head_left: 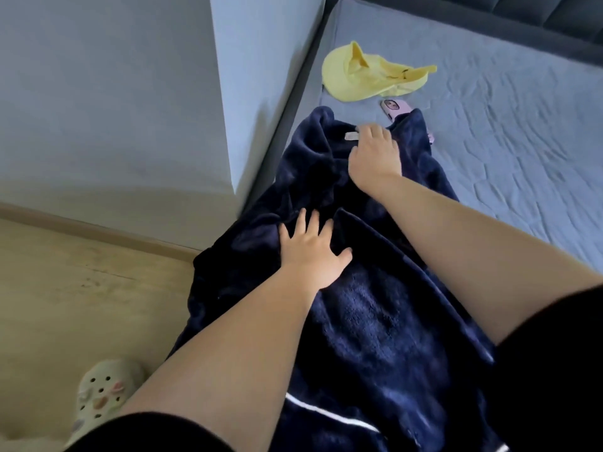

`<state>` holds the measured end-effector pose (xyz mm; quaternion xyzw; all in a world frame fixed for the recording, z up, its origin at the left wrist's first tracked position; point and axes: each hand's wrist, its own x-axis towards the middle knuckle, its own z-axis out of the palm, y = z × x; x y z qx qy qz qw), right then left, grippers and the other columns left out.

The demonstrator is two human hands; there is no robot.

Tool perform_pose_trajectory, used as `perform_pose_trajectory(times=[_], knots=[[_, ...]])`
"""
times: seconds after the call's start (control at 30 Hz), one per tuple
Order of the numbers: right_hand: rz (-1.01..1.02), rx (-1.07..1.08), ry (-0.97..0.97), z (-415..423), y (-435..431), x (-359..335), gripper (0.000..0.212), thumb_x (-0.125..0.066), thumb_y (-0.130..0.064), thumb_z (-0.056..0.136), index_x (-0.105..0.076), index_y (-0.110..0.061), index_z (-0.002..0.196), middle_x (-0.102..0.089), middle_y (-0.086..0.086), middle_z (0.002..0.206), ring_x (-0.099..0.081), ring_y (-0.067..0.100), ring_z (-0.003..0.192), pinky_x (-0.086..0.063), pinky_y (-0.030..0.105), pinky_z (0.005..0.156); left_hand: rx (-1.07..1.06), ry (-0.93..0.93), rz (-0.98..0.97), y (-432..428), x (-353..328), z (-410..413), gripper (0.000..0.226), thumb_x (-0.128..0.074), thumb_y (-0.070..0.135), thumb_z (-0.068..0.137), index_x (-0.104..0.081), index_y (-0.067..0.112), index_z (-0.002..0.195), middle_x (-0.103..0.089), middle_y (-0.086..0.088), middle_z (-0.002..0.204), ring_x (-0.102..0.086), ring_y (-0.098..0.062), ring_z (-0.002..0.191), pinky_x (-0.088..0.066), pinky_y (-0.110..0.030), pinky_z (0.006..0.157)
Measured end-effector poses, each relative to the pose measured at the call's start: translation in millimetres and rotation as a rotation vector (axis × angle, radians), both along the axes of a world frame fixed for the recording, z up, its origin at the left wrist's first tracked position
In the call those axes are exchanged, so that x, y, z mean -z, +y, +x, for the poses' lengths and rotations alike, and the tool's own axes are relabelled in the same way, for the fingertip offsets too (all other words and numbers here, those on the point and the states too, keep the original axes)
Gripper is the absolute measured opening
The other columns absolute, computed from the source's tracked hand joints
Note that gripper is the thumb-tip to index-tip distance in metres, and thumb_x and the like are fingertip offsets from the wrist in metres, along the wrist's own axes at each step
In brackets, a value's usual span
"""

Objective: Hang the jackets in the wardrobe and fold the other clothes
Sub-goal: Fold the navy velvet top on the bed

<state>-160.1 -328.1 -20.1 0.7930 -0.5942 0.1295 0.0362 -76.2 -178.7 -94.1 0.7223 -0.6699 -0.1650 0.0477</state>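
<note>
A dark navy fleece garment (385, 324) lies spread along the near left edge of the bed and hangs over its side. My left hand (310, 252) lies flat on its middle with fingers spread. My right hand (375, 154) rests at the collar, beside the pale label (351, 136), fingers bent down onto the fabric; I cannot see whether they pinch it. A yellow garment (359, 79) lies crumpled farther up the bed.
A pink phone (393, 107) lies on the blue-grey bedsheet (505, 125), partly under the navy collar. A grey wall corner (228, 93) stands left of the bed. Wooden floor (81, 288) and a pale clog (101, 396) are at lower left.
</note>
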Motion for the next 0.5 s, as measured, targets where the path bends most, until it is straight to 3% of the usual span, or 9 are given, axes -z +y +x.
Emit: perform_pose_trajectory(times=[0.07,0.17,0.27,0.37,0.5], knots=[[0.096,-0.004,0.025,7.1,-21.2,8.6,0.048,-0.045,-0.014,0.090,-0.035,-0.006,0.136,-0.035,0.014,0.144,-0.029,0.031,0.134,-0.025,0.041,0.110,-0.001,0.043,0.001,-2.9,6.4,2.4,0.076,-0.029,0.066,0.088,-0.014,0.028,0.151,-0.001,0.000,0.161,0.013,-0.021,0.146,0.003,-0.055,0.113],[0.216,-0.053,0.162,12.7,-43.5,19.4,0.077,-0.057,-0.023,0.085,-0.016,-0.010,0.149,-0.011,0.012,0.158,-0.006,0.029,0.146,-0.006,0.049,0.118,0.005,0.071,-0.023,-4.6,13.6,2.5,0.076,-0.029,0.067,0.087,-0.014,0.029,0.151,-0.001,0.001,0.161,0.014,-0.020,0.146,0.007,-0.054,0.113],[0.300,-0.076,0.205,17.9,-63.3,19.1,0.089,-0.063,-0.033,0.078,-0.012,-0.015,0.149,-0.020,0.012,0.155,-0.006,0.030,0.146,0.001,0.055,0.115,0.009,0.072,-0.027,-6.5,17.3,2.6,0.076,-0.029,0.067,0.088,-0.013,0.028,0.151,0.000,0.000,0.161,0.015,-0.019,0.146,0.009,-0.054,0.113],[0.347,-0.012,0.228,23.7,-70.8,10.8,0.068,-0.062,-0.029,0.075,-0.036,-0.015,0.136,-0.046,0.015,0.133,-0.031,0.033,0.134,-0.009,0.057,0.113,0.002,0.096,-0.028,-6.6,20.0,5.2,0.075,-0.030,0.066,0.088,-0.013,0.029,0.151,0.001,0.001,0.161,0.016,-0.018,0.145,0.012,-0.053,0.112],[0.111,-0.013,0.450,25.1,-53.2,-8.9,0.031,-0.054,-0.020,0.082,-0.062,-0.011,0.110,-0.056,0.015,0.118,-0.040,0.034,0.121,-0.028,0.046,0.105,-0.001,0.160,-0.007,-4.1,19.2,7.9,0.072,-0.032,0.065,0.090,-0.012,0.032,0.151,0.004,0.004,0.161,0.017,-0.015,0.145,0.009,-0.053,0.113]])
